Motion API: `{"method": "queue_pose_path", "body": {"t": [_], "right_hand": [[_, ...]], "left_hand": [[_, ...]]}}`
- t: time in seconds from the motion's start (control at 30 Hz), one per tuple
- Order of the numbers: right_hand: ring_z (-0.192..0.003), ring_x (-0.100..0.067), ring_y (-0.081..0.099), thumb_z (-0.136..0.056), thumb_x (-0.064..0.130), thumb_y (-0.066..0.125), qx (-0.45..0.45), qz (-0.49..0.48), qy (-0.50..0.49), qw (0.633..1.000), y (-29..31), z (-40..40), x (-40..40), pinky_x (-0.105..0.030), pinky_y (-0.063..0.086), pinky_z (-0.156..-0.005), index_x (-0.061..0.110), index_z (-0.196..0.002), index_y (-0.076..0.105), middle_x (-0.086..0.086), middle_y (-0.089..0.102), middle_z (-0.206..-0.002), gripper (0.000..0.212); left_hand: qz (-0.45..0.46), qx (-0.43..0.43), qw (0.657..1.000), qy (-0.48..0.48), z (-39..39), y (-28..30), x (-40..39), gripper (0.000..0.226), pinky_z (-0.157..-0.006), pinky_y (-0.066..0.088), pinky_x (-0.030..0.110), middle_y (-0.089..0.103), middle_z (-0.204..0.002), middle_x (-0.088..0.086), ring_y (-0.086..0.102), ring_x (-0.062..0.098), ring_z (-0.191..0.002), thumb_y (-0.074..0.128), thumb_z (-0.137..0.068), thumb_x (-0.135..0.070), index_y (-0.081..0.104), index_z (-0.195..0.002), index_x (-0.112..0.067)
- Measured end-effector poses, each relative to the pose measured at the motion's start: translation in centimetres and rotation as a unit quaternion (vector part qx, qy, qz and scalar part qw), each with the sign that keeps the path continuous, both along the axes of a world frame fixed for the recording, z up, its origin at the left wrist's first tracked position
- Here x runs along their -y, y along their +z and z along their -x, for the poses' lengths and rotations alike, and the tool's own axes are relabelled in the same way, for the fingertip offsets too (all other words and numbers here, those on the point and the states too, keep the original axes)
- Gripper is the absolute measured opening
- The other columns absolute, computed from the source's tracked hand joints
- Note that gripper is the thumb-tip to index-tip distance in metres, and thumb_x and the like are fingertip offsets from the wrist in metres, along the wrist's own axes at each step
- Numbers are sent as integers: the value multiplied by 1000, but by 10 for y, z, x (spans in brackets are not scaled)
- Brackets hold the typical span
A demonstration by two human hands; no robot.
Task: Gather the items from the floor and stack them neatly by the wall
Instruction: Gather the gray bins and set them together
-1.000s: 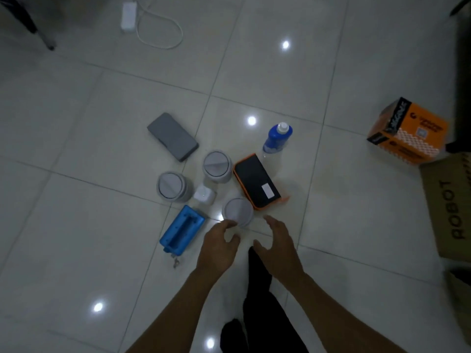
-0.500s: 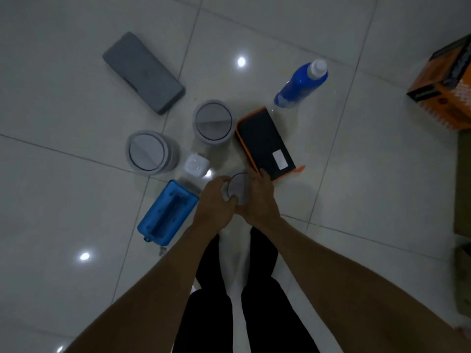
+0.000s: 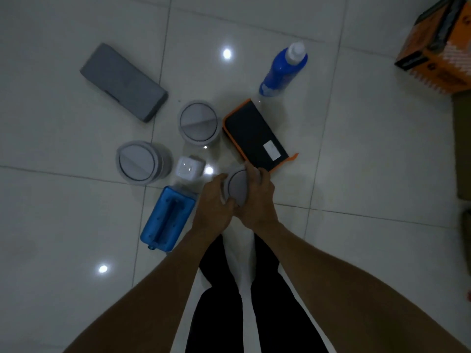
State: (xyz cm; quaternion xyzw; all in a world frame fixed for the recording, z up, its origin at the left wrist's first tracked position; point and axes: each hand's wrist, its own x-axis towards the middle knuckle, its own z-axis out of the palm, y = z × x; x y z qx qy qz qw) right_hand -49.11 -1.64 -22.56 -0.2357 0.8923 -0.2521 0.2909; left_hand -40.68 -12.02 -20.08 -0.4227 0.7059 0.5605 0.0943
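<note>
Both hands grip a small round grey container (image 3: 237,186) on the tiled floor: my left hand (image 3: 212,208) wraps its left side, my right hand (image 3: 257,200) its right side, fingers curled over the rim. Around it lie two more round grey containers (image 3: 198,122) (image 3: 139,161), a small white cube (image 3: 190,168), a blue plastic box (image 3: 168,220), a black pouch with orange trim (image 3: 256,136), a flat grey case (image 3: 123,81) and a blue bottle with a white cap (image 3: 284,70) lying on its side.
An orange and black carton (image 3: 438,47) stands at the top right, with a brown cardboard box (image 3: 462,146) below it along the right edge. My legs in black trousers (image 3: 221,301) are at the bottom centre. Glossy white tiles (image 3: 369,161) surround the items.
My hands went from hovering open above the small round container to closing around it from both sides. The view has dropped closer to the floor.
</note>
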Motion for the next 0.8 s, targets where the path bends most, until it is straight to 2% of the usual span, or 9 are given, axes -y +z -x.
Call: {"method": "queue_pose_path", "body": {"t": [0.1, 0.2, 0.3, 0.4, 0.5, 0.6, 0.7, 0.8], "right_hand": [[-125, -33, 44, -55, 46, 91, 27, 21, -42, 999, 42, 14, -14, -47, 48, -97, 23, -156, 23, -14, 33, -144, 124], [-123, -31, 47, -48, 55, 90, 44, 28, -89, 995, 81, 32, -35, -50, 51, -96, 29, -156, 16, -11, 36, -141, 133], [-122, -31, 50, -45, 56, 85, 46, 32, -142, 988, 118, 62, -57, -54, 53, -93, 36, -155, 12, -8, 39, -140, 134], [-122, -33, 51, -46, 47, 90, 27, 54, -170, 984, 143, 103, -79, -55, 51, -95, 33, -156, 17, -8, 38, -140, 133], [-123, -32, 48, -47, 46, 94, 0, 70, -210, 975, 145, 152, -102, -55, 50, -97, 46, -154, 11, -5, 33, -142, 136], [-126, -28, 45, -49, 56, 89, 5, 86, -253, 964, 129, 204, -126, -55, 49, -99, 60, -148, 0, -4, 31, -144, 134], [-127, -29, 43, -52, 61, 85, 31, 83, -267, 960, 111, 259, -152, -54, 47, -102, 50, -152, 6, -7, 31, -146, 129], [-129, -32, 41, -52, 67, 79, 34, 54, -270, 961, 90, 321, -192, -53, 48, -101, 44, -154, 14, -7, 31, -145, 123]], "left_hand": [[20, -7, 999, -38, 17, 37, -5, 56, -98, 48, 32, 51, -129, -1, 51, 12, -116, 63, -86, -23, 48, -139, -25], [46, -18, 996, -78, 45, 83, -12, 47, -90, 40, 16, 50, -123, -8, 50, 6, -112, 64, -91, -26, 52, -136, -27], [27, -54, 992, -112, 85, 128, -21, 41, -96, 40, 19, 49, -122, -14, 47, 1, -111, 63, -95, -21, 50, -132, -32], [24, -93, 982, -163, 137, 146, -35, 39, -100, 44, 25, 57, -130, -9, 52, 2, -112, 61, -96, -22, 53, -134, -23], [9, -112, 976, -187, 195, 145, -58, 33, -95, 52, 34, 65, -123, -9, 61, 4, -110, 58, -98, -24, 56, -130, -24], [-6, -137, 972, -190, 258, 132, -87, 28, -92, 55, 36, 65, -118, -13, 62, 2, -108, 55, -100, -22, 55, -127, -30], [-10, -148, 972, -183, 315, 107, -120, 33, -92, 54, 36, 67, -119, -5, 63, 5, -108, 52, -100, -34, 58, -129, -18], [-30, -126, 977, -172, 374, 82, -162, 39, -93, 53, 25, 66, -124, 0, 62, 4, -110, 53, -100, -34, 56, -133, -13]]}}
